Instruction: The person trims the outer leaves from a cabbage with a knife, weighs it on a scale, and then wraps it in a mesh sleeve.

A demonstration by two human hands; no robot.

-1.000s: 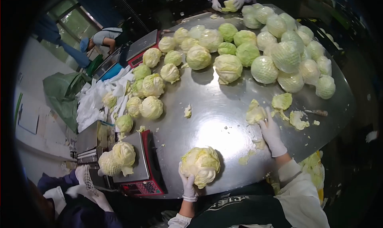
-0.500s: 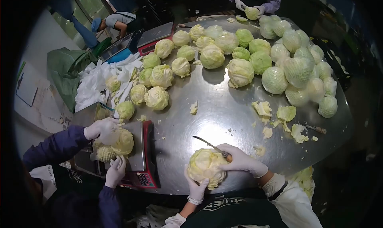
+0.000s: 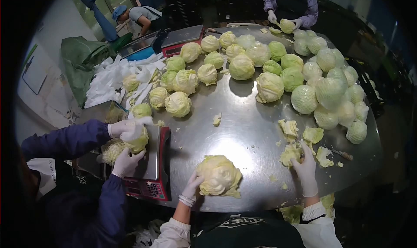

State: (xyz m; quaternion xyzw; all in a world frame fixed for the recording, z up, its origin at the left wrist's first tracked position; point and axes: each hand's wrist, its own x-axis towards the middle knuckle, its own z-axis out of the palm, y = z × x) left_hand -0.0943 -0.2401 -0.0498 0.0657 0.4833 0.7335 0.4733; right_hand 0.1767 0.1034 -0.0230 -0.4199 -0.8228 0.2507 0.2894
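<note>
A pale cabbage (image 3: 220, 176) with loosened outer leaves rests on the metal table near its front edge. My gloved left hand (image 3: 192, 189) grips the cabbage's left side, thumb on top and fingers partly hidden. Away to the right, my gloved right hand (image 3: 306, 170) reaches over the leaf scraps, its fingers curled. A brown bit of the knife's handle (image 3: 302, 152) appears between thumb and fingers; the blade is not clearly visible. Right beside these fingers lies a cut cabbage leaf (image 3: 289, 155).
More leaf scraps (image 3: 313, 135) and another wooden-handled knife (image 3: 343, 154) lie to the right. Cabbages (image 3: 178, 104) and wrapped cabbages (image 3: 332, 91) line the back. At left, a co-worker's hands (image 3: 126, 162) handle a cabbage over a red scale (image 3: 164, 161). Another person works across the table.
My right hand has left the cabbage and moved right to the scraps, where a larger leaf now lies. My left hand stays on the cabbage, which has turned. The whole view has shifted slightly.
</note>
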